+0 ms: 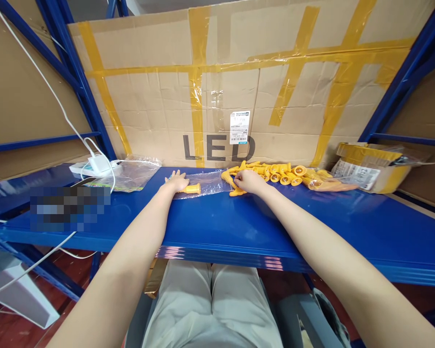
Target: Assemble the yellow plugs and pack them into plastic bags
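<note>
My left hand (177, 181) lies with its fingers spread on a clear plastic bag (210, 182) on the blue shelf. A yellow plastic piece (193, 189) sticks out from under that palm, at the bag's left part. At the bag's right end, my right hand (249, 181) has its fingers closed at another yellow piece (229, 178); what exactly they pinch is too small to tell. Several yellow pieces (284, 180) are heaped just right of this hand, their round ends toward me.
Bagged yellow pieces (322, 183) and an open carton (375, 169) stand to the right. A power strip (94, 166), a flat plastic bag (137, 175) and a blurred-out object (70, 205) lie left. Large cardboard (159, 111) rises behind the blue shelf (224, 222).
</note>
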### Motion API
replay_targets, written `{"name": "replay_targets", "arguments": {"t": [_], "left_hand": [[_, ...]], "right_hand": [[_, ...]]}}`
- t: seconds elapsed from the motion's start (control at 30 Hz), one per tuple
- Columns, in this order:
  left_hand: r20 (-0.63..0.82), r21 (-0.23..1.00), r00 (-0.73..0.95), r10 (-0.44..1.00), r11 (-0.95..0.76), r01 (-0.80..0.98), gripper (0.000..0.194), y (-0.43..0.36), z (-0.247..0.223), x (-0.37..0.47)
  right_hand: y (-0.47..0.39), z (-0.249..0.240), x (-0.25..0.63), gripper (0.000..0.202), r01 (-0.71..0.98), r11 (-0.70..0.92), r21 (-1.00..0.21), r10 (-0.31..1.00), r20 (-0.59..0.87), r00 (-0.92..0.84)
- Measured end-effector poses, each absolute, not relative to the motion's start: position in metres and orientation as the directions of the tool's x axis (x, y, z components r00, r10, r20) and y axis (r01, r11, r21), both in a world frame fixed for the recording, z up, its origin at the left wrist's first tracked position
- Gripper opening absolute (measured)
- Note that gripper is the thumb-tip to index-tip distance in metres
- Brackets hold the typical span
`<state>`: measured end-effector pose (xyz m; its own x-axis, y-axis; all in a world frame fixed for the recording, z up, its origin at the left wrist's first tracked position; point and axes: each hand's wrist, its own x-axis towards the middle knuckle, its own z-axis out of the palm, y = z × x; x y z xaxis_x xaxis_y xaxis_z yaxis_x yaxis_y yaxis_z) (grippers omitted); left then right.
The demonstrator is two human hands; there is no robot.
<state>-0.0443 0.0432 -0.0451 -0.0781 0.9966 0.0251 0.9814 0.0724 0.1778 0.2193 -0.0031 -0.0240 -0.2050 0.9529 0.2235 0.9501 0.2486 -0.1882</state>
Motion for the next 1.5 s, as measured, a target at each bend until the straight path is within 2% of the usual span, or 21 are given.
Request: {"name": "replay_targets", "arguments": {"t": [0.13,0.23,0.3,0.4,0.53,0.63,0.83,0.97,1.2,1.4,1.5], "left_hand": [[-0.025,0.166,-0.095,0.995,0.098,0.981,0.065,0.043,-0.042,-0.049],[-0.033,0.17,-0.1,0.994,0.104,0.98,0.064,0.042,-0.041,-0.051],[-0.036,0.172,-0.103,0.994,0.108,0.979,0.064,0.041,-0.041,-0.052],[-0.038,0.169,-0.094,0.995,0.099,0.981,0.064,0.041,-0.04,-0.052],[-0.034,0.159,-0.071,0.997,0.075,0.984,0.064,0.041,-0.04,-0.052],[-0.029,0.155,-0.041,0.999,0.045,0.987,0.064,0.04,-0.041,-0.052],[-0.052,0.147,-0.017,0.998,0.025,0.989,0.064,0.035,-0.037,-0.05],[-0.065,0.143,0.006,0.998,0.003,0.99,0.064,0.03,-0.034,-0.048],[-0.076,0.146,0.101,0.992,-0.09,0.985,0.066,0.03,-0.036,-0.038],[-0.082,0.189,0.176,0.981,-0.158,0.969,0.066,0.028,-0.037,-0.022],[-0.068,0.216,0.184,0.981,-0.165,0.962,0.068,0.025,-0.038,-0.016]], "right_hand": [[-0.006,-0.024,0.22,0.04,0.924,0.34,-0.175,0.919,0.268,-0.288],[-0.004,-0.028,0.223,0.052,0.876,0.475,-0.08,0.859,0.257,-0.443],[-0.003,-0.029,0.224,0.05,0.85,0.527,0.011,0.823,0.243,-0.514],[-0.007,-0.025,0.224,0.037,0.846,0.514,0.142,0.808,0.252,-0.533],[-0.015,-0.013,0.224,0.027,0.878,0.432,0.208,0.862,0.191,-0.469],[-0.02,-0.005,0.225,0.031,0.897,0.396,0.197,0.889,0.16,-0.428],[-0.026,0.004,0.225,0.033,0.909,0.373,0.184,0.881,0.239,-0.409],[-0.03,0.006,0.223,0.031,0.927,0.334,0.172,0.913,0.187,-0.364],[-0.027,-0.007,0.214,0.027,0.919,0.395,0.016,0.904,0.173,-0.392],[-0.021,-0.027,0.199,0.025,0.918,0.392,-0.063,0.897,0.25,-0.366],[-0.016,-0.034,0.195,0.026,0.917,0.363,-0.166,0.903,0.304,-0.302]]}}
